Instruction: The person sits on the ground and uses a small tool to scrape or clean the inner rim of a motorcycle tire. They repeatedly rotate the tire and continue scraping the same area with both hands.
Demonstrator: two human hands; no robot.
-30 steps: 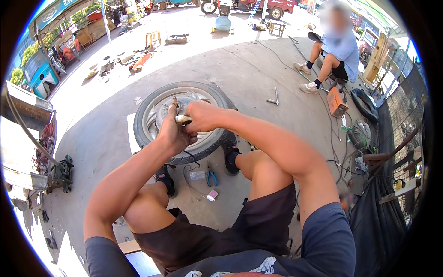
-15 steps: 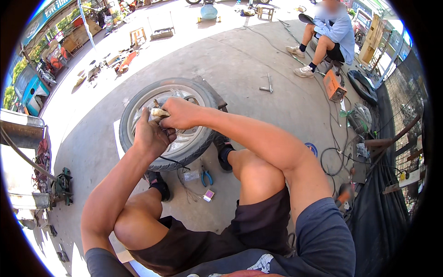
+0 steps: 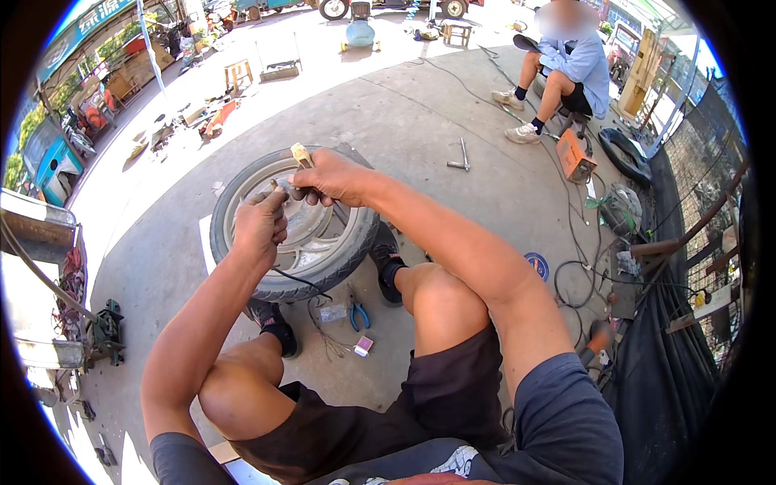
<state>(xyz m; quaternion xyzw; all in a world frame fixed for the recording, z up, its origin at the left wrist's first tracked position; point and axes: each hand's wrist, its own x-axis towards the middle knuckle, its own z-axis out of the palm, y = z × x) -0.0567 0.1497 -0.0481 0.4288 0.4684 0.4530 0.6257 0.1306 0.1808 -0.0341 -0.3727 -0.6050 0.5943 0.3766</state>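
Note:
A wheel with a pale spoked rim and dark tyre [image 3: 331,275] lies flat in front of my feet. My left hand [image 3: 259,222] is closed over its hub, gripping a small brownish piece [image 3: 276,186] whose kind I cannot make out. Just right of it, my right hand [image 3: 331,179] is closed on a pale-handled tool [image 3: 300,154], handle pointing up, above the rim. A black wire [image 3: 299,280] hangs across the tyre's near side. Below the wheel lie blue pliers [image 3: 360,315], a clear packet [image 3: 331,312], thin wires and a small pink box [image 3: 363,345].
A person in light blue [image 3: 570,69] sits at upper right near an orange machine [image 3: 575,155], loose tyre [image 3: 624,158] and cables. A T-shaped wrench [image 3: 459,163] lies on the concrete. Metal equipment [image 3: 105,331] stands at left, black sheeting [image 3: 663,364] at right. Stools and parts are scattered behind.
My right hand has risen and turned, so the pale handle now points upward instead of sideways. My left hand has shifted left and slightly down since a second ago.

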